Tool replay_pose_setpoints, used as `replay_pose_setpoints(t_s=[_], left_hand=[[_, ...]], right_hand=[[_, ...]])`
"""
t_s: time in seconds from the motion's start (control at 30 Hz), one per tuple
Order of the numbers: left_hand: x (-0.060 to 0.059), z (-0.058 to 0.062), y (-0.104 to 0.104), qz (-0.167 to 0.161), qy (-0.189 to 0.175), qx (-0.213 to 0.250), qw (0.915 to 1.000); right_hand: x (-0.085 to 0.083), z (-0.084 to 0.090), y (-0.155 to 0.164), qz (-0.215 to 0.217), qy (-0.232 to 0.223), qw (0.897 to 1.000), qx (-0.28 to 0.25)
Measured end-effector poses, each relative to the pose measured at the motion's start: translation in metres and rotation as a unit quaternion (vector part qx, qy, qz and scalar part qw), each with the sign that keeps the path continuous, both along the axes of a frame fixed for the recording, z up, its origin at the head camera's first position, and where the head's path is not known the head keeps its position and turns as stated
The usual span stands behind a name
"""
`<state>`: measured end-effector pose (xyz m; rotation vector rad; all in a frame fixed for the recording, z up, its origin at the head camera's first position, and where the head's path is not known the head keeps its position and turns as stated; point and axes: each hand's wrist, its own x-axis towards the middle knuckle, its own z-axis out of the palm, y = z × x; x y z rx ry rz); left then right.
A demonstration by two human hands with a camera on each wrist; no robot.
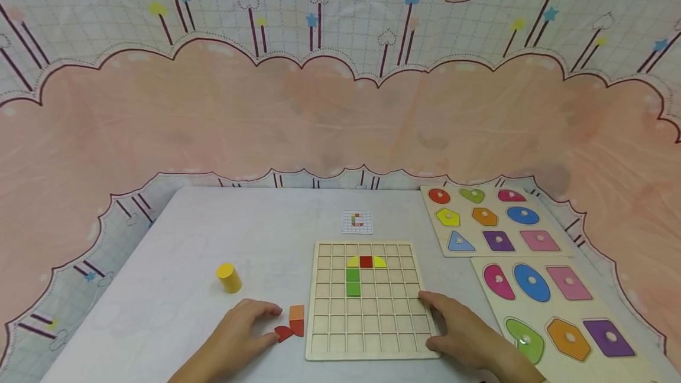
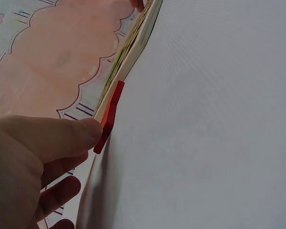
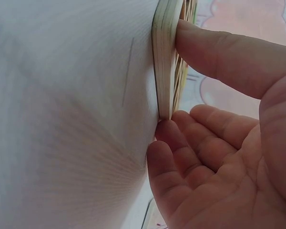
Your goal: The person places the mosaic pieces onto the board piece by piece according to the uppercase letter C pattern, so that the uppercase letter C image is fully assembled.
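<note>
Your right hand point(image 1: 457, 327) pinches the pale wooden grid board point(image 1: 367, 300) at its edge, steadying it on the desk point(image 1: 175, 265), while your left hand point(image 1: 242, 330), fingers relaxed, touches the red quarter-round wooden tile point(image 1: 284, 333).

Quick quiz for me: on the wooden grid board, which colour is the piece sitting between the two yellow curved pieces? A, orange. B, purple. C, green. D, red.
D: on the grid board, a red square sits in the row between the two yellow curved pieces, with the green pieces stacked in the column below the left one.
</note>
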<state>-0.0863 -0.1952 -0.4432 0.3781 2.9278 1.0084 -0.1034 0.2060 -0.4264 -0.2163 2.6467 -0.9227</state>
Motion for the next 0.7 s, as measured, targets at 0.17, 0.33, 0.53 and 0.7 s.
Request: replay_pose_setpoints(t_s=[0.17, 0.33, 0.53, 0.7], left_hand=[[0.001, -0.004, -0.001, -0.034, 0.024, 0.002, 0.9991], [-0.002, -0.006, 0.003, -0.046, 0.053, -0.002, 0.9976], [-0.005, -0.006, 0.006, -0.049, 0.063, -0.007, 0.9968], [-0.007, -0.006, 0.009, -0.021, 0.053, -0.013, 0.9983]], right_hand=[[-0.001, 0.0, -0.001, -0.002, 0.0, 1.0, 0.004], [0.0, -0.002, -0.001, -0.002, 0.002, 1.0, 0.004], [0.0, -0.002, 0.0, -0.002, 0.003, 1.0, 0.003], [0.0, -0.002, 0.0, -0.001, 0.004, 1.0, 0.002]])
